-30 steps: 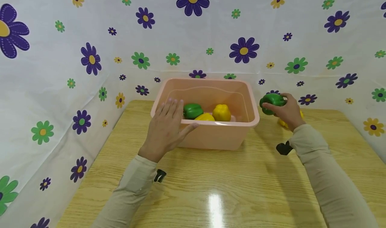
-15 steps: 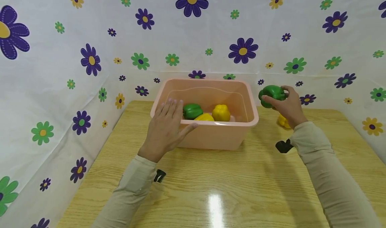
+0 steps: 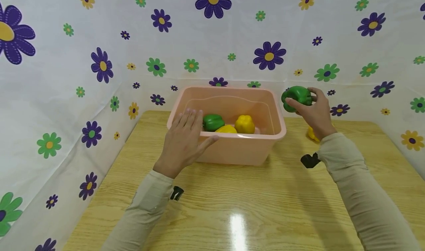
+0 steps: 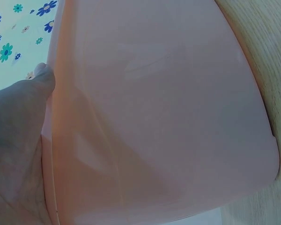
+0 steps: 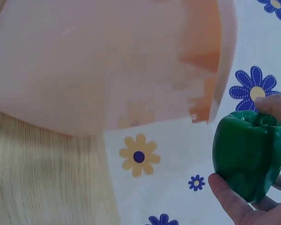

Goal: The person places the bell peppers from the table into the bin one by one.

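Note:
My right hand (image 3: 317,111) grips a green bell pepper (image 3: 297,98) in the air, just right of the pink plastic bin (image 3: 232,147). The right wrist view shows the same green bell pepper (image 5: 250,154) between thumb and fingers, beside the bin's wall (image 5: 84,70). My left hand (image 3: 182,144) rests with straight fingers on the bin's front left rim; in the left wrist view part of that hand (image 4: 18,122) lies along the rim. Inside the bin are another green bell pepper (image 3: 213,122), a yellow one (image 3: 245,124) and a second yellow one (image 3: 226,129), partly hidden by the front wall.
One more yellow pepper (image 3: 313,134) lies on the wooden table (image 3: 212,203), partly hidden behind my right wrist. A flower-printed white sheet (image 3: 232,33) stands behind and to the left of the table. Black mounts (image 3: 310,160) hang beneath both wrists.
My right hand has lifted the green bell pepper higher and slightly left, uncovering more of the yellow pepper behind. The left hand and the bin have stayed in place.

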The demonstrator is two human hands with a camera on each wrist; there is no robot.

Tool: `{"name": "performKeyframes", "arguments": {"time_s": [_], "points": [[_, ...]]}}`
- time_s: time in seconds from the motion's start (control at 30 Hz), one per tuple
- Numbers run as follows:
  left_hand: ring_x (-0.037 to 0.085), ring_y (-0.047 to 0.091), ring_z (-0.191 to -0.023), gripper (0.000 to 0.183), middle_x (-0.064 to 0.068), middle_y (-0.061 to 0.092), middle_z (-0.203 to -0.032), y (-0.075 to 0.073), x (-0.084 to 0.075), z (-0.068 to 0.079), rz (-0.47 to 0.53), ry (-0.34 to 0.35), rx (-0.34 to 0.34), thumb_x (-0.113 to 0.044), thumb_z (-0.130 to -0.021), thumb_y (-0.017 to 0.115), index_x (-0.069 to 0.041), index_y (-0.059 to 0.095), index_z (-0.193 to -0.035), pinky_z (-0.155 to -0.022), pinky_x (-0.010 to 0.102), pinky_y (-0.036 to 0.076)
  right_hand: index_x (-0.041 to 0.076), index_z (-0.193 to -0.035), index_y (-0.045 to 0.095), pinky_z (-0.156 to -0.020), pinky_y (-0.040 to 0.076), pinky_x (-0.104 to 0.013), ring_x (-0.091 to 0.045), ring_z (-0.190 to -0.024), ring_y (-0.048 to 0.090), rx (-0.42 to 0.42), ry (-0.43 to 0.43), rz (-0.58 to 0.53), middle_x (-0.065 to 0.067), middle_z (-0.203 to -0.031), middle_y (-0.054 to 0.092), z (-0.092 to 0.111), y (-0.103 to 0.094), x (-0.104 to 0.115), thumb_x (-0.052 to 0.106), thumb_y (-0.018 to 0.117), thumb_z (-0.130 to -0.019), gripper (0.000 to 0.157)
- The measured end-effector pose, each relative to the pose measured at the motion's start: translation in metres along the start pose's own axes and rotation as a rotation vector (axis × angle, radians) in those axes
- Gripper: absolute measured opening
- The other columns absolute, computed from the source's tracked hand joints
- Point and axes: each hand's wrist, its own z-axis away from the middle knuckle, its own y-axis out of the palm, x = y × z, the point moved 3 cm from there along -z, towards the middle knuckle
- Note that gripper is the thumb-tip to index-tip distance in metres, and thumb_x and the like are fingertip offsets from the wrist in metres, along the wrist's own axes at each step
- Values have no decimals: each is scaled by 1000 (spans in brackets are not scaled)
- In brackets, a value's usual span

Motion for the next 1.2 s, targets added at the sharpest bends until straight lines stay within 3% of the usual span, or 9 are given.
{"name": "performKeyframes", "arguments": {"time_s": [0.27,0.73,1.2], "points": [[37,24,-151,93,22,31,-161,-2,0,0,-2,0,1,-68,-99,42,2,28,-158,-125,49,15,10,-160,22,-100,52,-39,-34,-127,49,-11,-46,-17,-22,-151,36,4,4,11,49,77,-88,99],[37,25,-151,92,23,33,-160,-1,0,1,-1,9,-10,-67,-99,43,3,29,-157,-125,48,15,11,-160,25,-98,53,-40,-34,-125,51,26,-126,-61,-21,-151,39,12,16,35,44,78,-88,95],[37,24,-151,92,22,30,-161,-2,-1,0,7,1,5,-67,-99,42,3,27,-158,-125,48,13,13,-158,28,-96,55,-35,-29,-120,52,66,-133,-114,-17,-147,41,22,23,45,44,81,-86,95]]}}
